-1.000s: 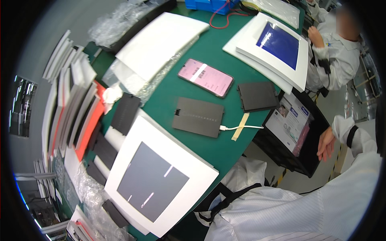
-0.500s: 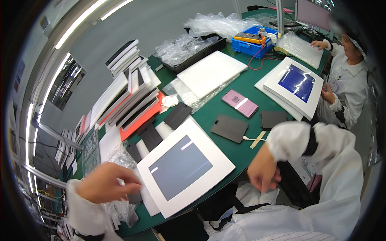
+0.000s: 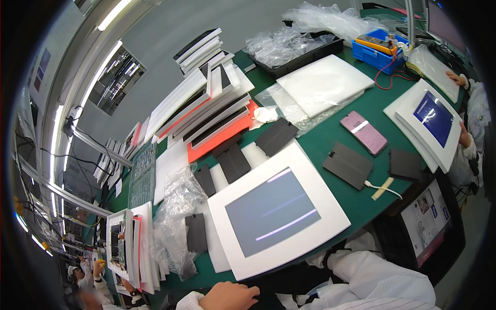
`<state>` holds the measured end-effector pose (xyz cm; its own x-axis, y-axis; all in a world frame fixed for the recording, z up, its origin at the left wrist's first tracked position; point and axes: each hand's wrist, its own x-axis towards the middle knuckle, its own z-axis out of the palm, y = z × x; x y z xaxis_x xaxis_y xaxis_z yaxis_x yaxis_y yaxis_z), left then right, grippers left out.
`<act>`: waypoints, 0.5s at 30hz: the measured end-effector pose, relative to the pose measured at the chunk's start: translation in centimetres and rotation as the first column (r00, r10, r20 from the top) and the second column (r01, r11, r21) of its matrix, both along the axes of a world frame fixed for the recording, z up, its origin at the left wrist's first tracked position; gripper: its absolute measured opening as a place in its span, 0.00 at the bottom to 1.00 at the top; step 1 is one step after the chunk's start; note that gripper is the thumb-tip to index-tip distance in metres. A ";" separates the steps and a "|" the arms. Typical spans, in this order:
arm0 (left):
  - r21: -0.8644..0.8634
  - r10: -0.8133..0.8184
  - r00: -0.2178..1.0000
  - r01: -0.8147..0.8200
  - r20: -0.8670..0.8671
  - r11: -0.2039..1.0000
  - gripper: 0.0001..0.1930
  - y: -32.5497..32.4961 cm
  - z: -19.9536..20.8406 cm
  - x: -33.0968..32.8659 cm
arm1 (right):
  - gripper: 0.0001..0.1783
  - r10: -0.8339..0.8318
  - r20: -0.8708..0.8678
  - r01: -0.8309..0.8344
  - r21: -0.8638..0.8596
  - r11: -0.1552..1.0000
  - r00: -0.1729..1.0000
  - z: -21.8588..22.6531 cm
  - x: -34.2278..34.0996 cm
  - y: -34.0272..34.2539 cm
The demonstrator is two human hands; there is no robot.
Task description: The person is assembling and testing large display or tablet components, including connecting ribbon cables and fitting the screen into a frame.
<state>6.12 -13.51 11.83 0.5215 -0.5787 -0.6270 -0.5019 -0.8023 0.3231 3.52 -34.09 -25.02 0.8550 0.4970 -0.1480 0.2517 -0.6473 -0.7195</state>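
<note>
Left hand (image 3: 230, 296) at the lower margin of view, below the tabletop's near edge; fingers bent loosely, pointing right, lower part cut off (whether they pinch anything, cannot tell). Right hand: out of view, state cannot be told.

White-framed display (image 3: 274, 214) lies along the near edge of the green tabletop (image 3: 359, 204), screen up and grey with light streaks; its nearest corner is close to the left hand, contact unclear. Left of the display: clear plastic wrap (image 3: 175, 222) and a small dark grey box (image 3: 196, 232). Right of it: a flat dark grey case (image 3: 349, 165) with white cable (image 3: 381, 188) plugged in; beyond that, a smartphone (image 3: 363, 133). Toward the tabletop's right edge, a second display (image 3: 435, 120), screen blue; a co-worker's hand (image 3: 465, 136) at its rim.
</note>
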 end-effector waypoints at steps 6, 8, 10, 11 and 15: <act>-0.097 0.000 1.000 -0.003 -0.031 0.995 0.09 3.6 3.4 5.1 | 0.13 -0.049 -0.043 0.049 -0.006 0.999 0.998 0.6 2.0 1.9; -0.031 0.056 0.995 -0.059 -0.078 0.998 0.10 4.1 4.6 7.4 | 0.13 -0.040 -0.086 0.040 -0.002 0.999 0.995 0.6 2.9 1.7; 0.062 0.083 0.982 -0.074 -0.171 0.995 0.09 3.7 7.2 9.6 | 0.14 -0.047 -0.125 0.046 -0.010 0.999 0.991 0.9 3.3 1.6; 0.014 0.062 0.987 -0.060 -0.148 0.998 0.08 3.4 9.3 11.0 | 0.14 -0.053 -0.143 0.052 -0.014 0.999 0.988 1.0 3.4 1.2; 0.137 0.023 0.977 0.007 -0.214 0.991 0.13 3.8 12.0 14.7 | 0.14 -0.068 -0.170 0.066 -0.016 0.998 0.983 -0.3 3.4 0.1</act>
